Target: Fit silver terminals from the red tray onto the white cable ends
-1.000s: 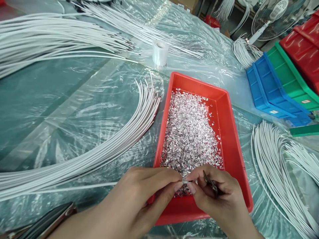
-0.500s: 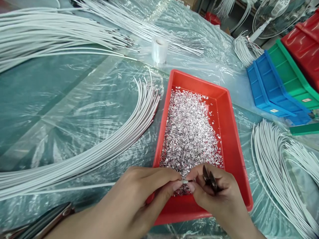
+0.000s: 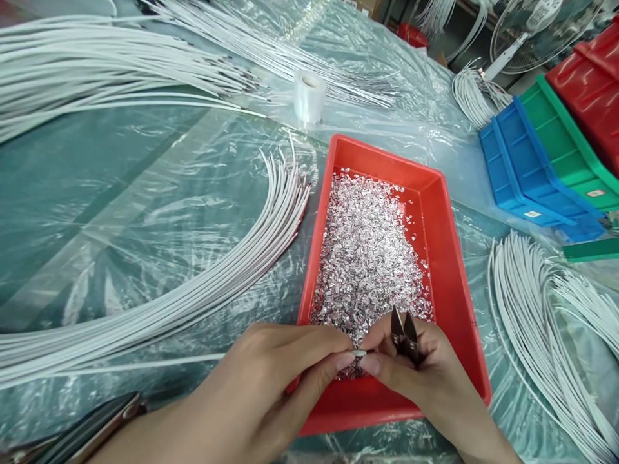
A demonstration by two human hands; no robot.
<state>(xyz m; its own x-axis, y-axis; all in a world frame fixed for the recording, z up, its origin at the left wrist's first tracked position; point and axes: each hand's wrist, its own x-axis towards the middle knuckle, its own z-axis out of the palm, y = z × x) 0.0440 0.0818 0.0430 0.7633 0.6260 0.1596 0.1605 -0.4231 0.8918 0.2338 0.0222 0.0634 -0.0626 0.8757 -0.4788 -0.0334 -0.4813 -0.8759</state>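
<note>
Over the near end of the red tray (image 3: 463,270), my left hand (image 3: 278,374) pinches a white cable (image 3: 356,352) close to its tip between thumb and forefinger. My right hand (image 3: 428,374) meets it there, with thumb and forefinger closed at the cable's dark tip. Small dark snips (image 3: 405,335) are also held in the right hand, their two pointed blades sticking up apart from each other; the handles are hidden in the palm. Silvery foil scraps (image 3: 372,251) cover much of the tray's floor.
A curved bundle of white cables (image 3: 232,264) lies left of the tray, another bundle (image 3: 527,322) to the right. A roll of clear film (image 3: 309,96) stands behind. Blue bins (image 3: 522,167) and a green bin (image 3: 565,142) sit at the right. Clear plastic covers the table.
The snips in my right hand have turned more upright, and the right hand has shifted slightly. My left hand stays in place on the cable.
</note>
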